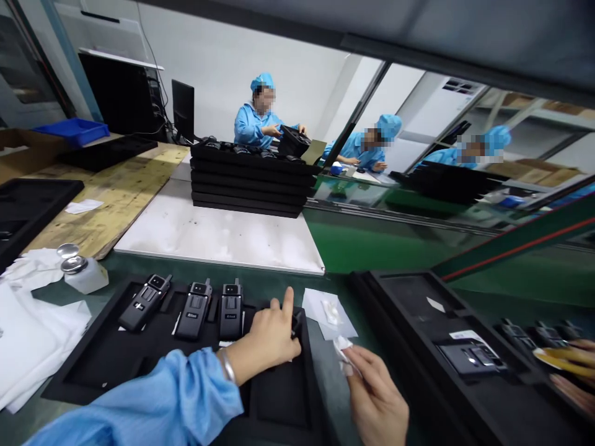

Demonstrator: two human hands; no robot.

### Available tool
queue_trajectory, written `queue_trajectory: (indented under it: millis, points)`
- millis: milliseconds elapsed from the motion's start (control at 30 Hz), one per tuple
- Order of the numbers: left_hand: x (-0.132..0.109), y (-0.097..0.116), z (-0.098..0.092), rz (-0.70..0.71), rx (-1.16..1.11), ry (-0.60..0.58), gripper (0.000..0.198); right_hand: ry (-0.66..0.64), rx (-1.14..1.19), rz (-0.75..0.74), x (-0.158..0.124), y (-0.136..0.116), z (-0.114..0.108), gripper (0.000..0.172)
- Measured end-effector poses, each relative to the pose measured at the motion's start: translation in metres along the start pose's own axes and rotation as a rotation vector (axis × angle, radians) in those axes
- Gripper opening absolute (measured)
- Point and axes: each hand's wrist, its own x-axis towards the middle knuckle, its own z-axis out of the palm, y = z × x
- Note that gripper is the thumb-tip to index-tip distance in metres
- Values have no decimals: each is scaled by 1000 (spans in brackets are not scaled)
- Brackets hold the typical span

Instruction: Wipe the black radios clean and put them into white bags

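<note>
My left hand is over the right side of a black foam tray. Its index finger points up and the other fingers curl round a dark device, mostly hidden behind the hand. To its left in the tray stand three black walkie-talkies, one nearest my hand, one in the middle and one tilted at the left. Between thumb and fingers my right hand pinches a crumpled white wipe, right of the tray. A white paper with a small white wad lies just beyond it.
At left are a white pump bottle and white cloths. Stacked black trays stand on a white board. Another black tray holds a device at right, where a co-worker's hand shows. Co-workers in blue sit beyond.
</note>
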Motion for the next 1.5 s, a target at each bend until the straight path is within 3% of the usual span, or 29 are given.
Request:
queue_trajectory:
  millis: [67,167,267,333,467,600,733,833,900,967,1033,1133,1200,1333,1500]
  points:
    - [-21,-15,-4,121,-204,26,106,-4,35,-55,10,-6,-3,21]
    - [-51,-34,-4,316,-527,110,108,-166,144,-248,28,-26,9,31]
    - [-69,-45,-1,442,-592,203,107,-357,201,-418,43,-41,25,38]
    - [-74,-49,1,490,-589,238,108,-385,156,-458,49,-43,30,39]
    - [-77,-53,3,528,-581,244,111,-333,56,-498,51,-41,26,37]
    - [-77,-55,2,513,-560,267,110,-382,45,-600,50,-46,23,35]
    - [-75,-54,0,469,-590,250,109,-311,-16,-575,52,-54,25,35]
    - [-75,-53,-1,515,-576,242,107,-350,50,-579,52,-60,29,33]
    - [-75,-52,-1,518,-574,240,105,-390,18,-586,51,-51,27,34]
    - [-73,-51,-1,460,-583,232,103,-368,-93,-539,48,-25,20,36]
    - [-65,-47,-1,350,-583,247,100,-262,-243,-408,39,16,7,37]
    - [-39,-34,-2,133,-516,245,94,-137,-489,-56,17,78,-12,35]
    - [-16,-23,-5,-5,-382,144,94,-199,-607,141,0,104,-19,38]
    - [6,-7,-11,-65,-206,1,88,-354,-705,279,-14,111,-29,36]
    - [-35,-17,-14,117,-48,-57,70,-352,-740,400,19,85,-34,41]
